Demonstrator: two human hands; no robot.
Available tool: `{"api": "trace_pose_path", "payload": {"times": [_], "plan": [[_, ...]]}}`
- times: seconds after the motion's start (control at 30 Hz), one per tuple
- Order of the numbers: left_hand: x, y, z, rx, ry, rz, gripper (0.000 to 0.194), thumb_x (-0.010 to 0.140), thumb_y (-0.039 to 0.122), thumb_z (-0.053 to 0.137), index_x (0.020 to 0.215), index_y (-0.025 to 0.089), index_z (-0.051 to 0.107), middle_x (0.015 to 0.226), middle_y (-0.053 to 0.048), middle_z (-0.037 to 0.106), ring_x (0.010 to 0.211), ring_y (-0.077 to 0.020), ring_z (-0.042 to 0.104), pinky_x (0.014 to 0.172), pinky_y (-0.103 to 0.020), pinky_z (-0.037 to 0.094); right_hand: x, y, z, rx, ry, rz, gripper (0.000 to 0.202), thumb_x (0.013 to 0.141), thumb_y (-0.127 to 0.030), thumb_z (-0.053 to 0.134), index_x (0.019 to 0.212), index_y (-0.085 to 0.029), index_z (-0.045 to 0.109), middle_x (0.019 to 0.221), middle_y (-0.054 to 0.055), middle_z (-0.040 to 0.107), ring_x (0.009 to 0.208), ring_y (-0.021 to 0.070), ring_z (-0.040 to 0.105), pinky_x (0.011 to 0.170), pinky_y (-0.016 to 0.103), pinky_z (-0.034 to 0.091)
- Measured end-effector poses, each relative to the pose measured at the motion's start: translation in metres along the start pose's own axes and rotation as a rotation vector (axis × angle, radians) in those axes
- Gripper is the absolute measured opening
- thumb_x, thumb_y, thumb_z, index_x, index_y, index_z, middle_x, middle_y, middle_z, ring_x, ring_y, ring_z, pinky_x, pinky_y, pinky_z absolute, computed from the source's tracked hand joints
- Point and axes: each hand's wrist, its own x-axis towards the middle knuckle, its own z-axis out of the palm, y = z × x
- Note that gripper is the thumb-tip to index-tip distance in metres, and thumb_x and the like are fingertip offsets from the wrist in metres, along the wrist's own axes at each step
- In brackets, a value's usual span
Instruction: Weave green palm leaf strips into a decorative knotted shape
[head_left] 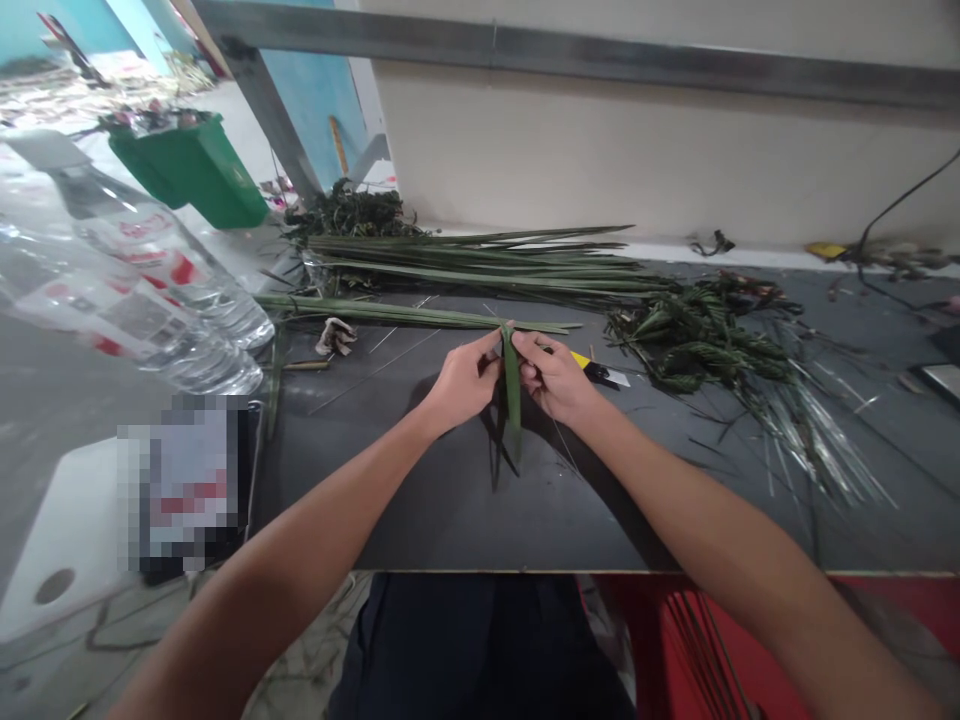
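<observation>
My left hand [469, 380] and my right hand [551, 375] meet over the middle of the dark table, both closed on a green leaf strip [513, 395]. Its pointed end hangs down between them, with darker strips beside it. Just beyond my right hand lies a cutter [600, 372] with a yellow and black handle. Long green leaves [480, 262] are stacked behind my hands. Woven leaf pieces [705, 335] on thin clear stems lie to the right.
Two water bottles [169, 260] and a phone-like device [196, 480] are at the left. A green bin [187, 170] stands beyond. The table's front edge [480, 571] is near my lap. A metal bar crosses the wall behind.
</observation>
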Motion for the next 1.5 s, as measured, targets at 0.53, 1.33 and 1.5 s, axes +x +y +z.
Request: {"api": "trace_pose_path", "payload": {"times": [0.53, 1.33, 1.5], "plan": [[0.0, 0.005, -0.002, 0.177, 0.171, 0.054, 0.029, 0.089, 0.015, 0.063, 0.117, 0.016, 0.069, 0.097, -0.009, 0.07, 0.082, -0.0186, 0.063, 0.079, -0.032, 0.052, 0.004, 0.005, -0.001, 0.04, 0.068, -0.001, 0.058, 0.054, -0.057, 0.093, 0.066, -0.022, 0.048, 0.053, -0.01, 0.04, 0.046, 0.0043, 0.033, 0.039, 0.019, 0.023], [0.002, 0.009, -0.003, -0.567, -0.102, -0.403, 0.017, 0.098, 0.026, 0.056, 0.086, 0.014, 0.057, 0.075, -0.006, 0.069, 0.063, -0.0136, 0.065, 0.064, -0.028, 0.053, 0.005, 0.015, -0.006, -0.343, 0.075, -0.366, 0.041, 0.075, -0.056, 0.079, 0.089, -0.022, 0.062, 0.071, -0.004, 0.061, 0.054, 0.0098, 0.054, 0.049, 0.025, 0.043], [0.008, -0.006, -0.006, -0.239, 0.107, -0.21, 0.01, 0.097, 0.024, 0.055, 0.091, 0.017, 0.06, 0.082, -0.005, 0.07, 0.069, -0.0144, 0.066, 0.066, -0.028, 0.054, 0.006, 0.016, -0.006, -0.29, 0.077, -0.327, 0.044, 0.073, -0.058, 0.08, 0.091, -0.022, 0.062, 0.071, -0.004, 0.061, 0.052, 0.0092, 0.054, 0.046, 0.024, 0.041]]}}
